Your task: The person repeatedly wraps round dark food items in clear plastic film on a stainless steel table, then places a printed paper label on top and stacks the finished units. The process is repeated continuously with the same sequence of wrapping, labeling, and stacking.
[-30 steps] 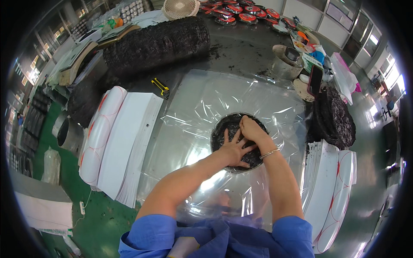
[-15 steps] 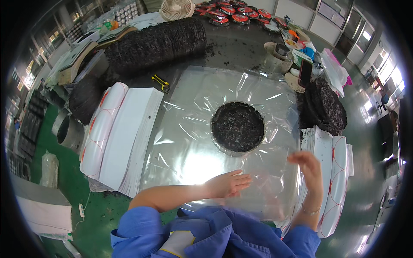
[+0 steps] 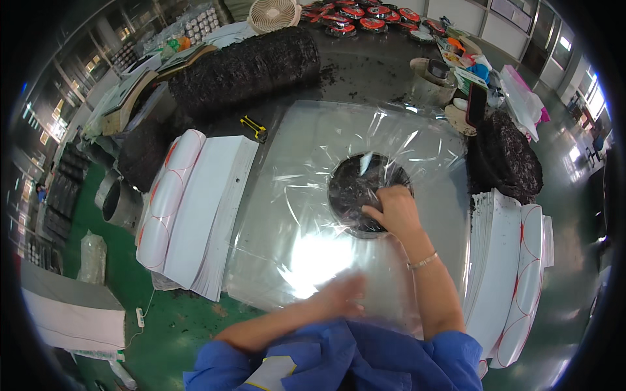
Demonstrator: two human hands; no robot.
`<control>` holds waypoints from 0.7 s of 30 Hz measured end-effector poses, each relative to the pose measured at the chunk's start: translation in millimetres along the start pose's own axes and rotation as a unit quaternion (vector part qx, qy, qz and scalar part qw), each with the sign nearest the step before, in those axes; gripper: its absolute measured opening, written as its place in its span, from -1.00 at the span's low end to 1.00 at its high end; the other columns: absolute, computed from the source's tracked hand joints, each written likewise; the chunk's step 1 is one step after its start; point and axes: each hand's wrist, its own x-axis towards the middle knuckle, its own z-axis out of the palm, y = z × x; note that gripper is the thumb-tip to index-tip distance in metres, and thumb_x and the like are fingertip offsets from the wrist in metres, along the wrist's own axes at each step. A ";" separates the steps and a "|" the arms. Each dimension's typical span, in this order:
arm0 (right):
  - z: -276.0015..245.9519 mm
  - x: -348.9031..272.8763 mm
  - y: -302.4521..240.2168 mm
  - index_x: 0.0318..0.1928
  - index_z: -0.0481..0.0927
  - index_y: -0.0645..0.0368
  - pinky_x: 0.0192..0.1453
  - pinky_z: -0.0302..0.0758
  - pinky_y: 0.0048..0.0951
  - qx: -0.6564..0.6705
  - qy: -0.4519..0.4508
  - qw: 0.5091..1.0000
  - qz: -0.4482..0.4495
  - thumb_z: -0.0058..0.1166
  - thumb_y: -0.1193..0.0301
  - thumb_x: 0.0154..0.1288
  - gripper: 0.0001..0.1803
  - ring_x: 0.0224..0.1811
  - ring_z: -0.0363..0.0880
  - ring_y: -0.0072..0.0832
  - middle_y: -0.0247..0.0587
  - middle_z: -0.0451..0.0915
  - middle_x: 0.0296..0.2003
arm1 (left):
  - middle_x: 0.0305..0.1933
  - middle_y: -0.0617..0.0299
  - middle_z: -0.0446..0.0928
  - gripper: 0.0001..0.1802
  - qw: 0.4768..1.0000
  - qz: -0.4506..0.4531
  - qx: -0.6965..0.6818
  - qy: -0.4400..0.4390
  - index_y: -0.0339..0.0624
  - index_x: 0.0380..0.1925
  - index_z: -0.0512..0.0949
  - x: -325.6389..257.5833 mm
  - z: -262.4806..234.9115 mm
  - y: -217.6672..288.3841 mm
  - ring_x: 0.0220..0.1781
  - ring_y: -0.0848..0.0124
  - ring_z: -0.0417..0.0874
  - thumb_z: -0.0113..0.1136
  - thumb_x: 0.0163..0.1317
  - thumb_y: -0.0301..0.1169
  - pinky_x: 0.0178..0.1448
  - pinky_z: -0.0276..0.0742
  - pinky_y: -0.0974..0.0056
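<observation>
On the worktable lies a wide clear plastic sheet (image 3: 297,202), shiny and creased. In it, right of the middle, is a round black flaky disc (image 3: 349,189) that looks like pressed dried seaweed. My right hand (image 3: 398,212) is over the disc's right side, fingers curled down and thumb pointing left. What its fingertips grip, if anything, is hidden. Creases in the plastic run across the disc beside this hand. My left hand (image 3: 342,296) hovers over the sheet's near edge, its fingers smeared by motion.
Left and right stand thick white paper stacks (image 3: 212,195) (image 3: 492,241) with rolled red-lined sheets. A large black roll (image 3: 248,68), a yellow cutter (image 3: 254,128) and a fan (image 3: 274,14) lie beyond. At the right are a black stack (image 3: 502,156), a phone (image 3: 476,104) and metal rings (image 3: 432,81).
My right hand has moved left and forward from the sheet's right side onto the black disc. The left hand has come slightly nearer to me. Creases in the plastic have shifted.
</observation>
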 end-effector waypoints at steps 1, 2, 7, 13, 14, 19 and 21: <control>6.6 7.9 4.1 -0.27 0.51 0.25 0.05 0.33 -0.19 -0.029 -0.109 0.993 0.046 0.19 0.07 -0.12 -0.49 -0.22 0.52 -0.16 -0.02 0.56 -0.35 | 0.10 -0.13 0.28 -0.30 0.976 -0.109 0.174 0.076 -0.36 0.05 0.24 11.7 -15.3 -5.8 0.24 -0.05 0.18 0.28 -0.07 -0.26 0.31 0.04 0.07; 12.7 18.1 6.5 -0.33 0.55 0.22 -0.02 0.39 -0.23 -0.055 -0.216 0.971 0.082 0.16 0.08 -0.09 -0.55 -0.33 0.56 -0.18 -0.05 0.58 -0.44 | 0.13 -0.15 0.24 -0.18 0.953 -0.037 0.188 0.233 -0.36 0.08 0.21 16.8 -39.5 -31.5 0.23 -0.08 0.18 0.36 -0.22 -0.32 0.29 0.07 0.07; 22.7 1.7 14.5 -0.45 0.57 0.13 -0.26 0.48 -0.28 -0.016 -0.173 0.984 0.031 0.12 0.14 -0.04 -0.69 -0.47 0.56 -0.21 -0.10 0.57 -0.56 | -0.03 -0.02 0.38 -0.48 0.922 0.112 0.206 0.309 -0.26 -0.09 0.33 111.1 -97.7 19.4 0.05 0.07 0.38 0.23 -0.11 -0.41 0.11 0.30 0.09; -10.9 -9.9 38.7 -0.19 0.51 0.22 0.18 0.27 -0.24 0.292 0.320 0.896 0.092 0.32 0.28 -0.26 -0.47 -0.05 0.44 -0.15 -0.08 0.51 -0.18 | -0.28 0.08 0.50 -0.75 0.932 0.031 0.360 0.017 -0.21 -0.32 0.45 156.1 -88.5 -2.3 -0.15 0.16 0.51 0.09 -0.06 -0.39 -0.06 0.36 0.12; -15.1 -0.3 35.9 -0.15 0.49 0.23 0.22 0.22 -0.23 0.271 0.258 0.927 0.020 0.33 0.26 -0.27 -0.42 -0.01 0.41 -0.14 -0.07 0.49 -0.15 | -0.27 0.07 0.50 -0.72 0.928 0.034 0.372 0.004 -0.21 -0.31 0.45 158.3 -88.2 -1.7 -0.15 0.15 0.50 0.10 -0.07 -0.35 -0.05 0.36 0.13; -0.5 6.4 32.3 -0.27 0.50 0.21 0.06 0.33 -0.24 0.128 0.014 0.972 -0.195 0.30 0.25 -0.25 -0.53 -0.11 0.41 -0.17 -0.13 0.48 -0.27 | -0.32 0.06 0.51 -0.71 0.951 0.228 0.173 0.116 -0.24 -0.30 0.46 113.9 -126.7 -15.2 -0.19 0.15 0.53 0.15 -0.06 -0.37 -0.08 0.41 0.15; 6.3 4.6 34.1 -0.35 0.51 0.18 -0.03 0.38 -0.27 0.117 -0.024 0.978 -0.173 0.29 0.27 -0.24 -0.60 -0.18 0.44 -0.18 -0.17 0.48 -0.35 | -0.29 0.05 0.52 -0.72 0.955 0.157 0.033 0.251 -0.24 -0.29 0.50 113.3 -137.0 -29.0 -0.18 0.12 0.52 0.16 -0.07 -0.40 -0.09 0.43 0.17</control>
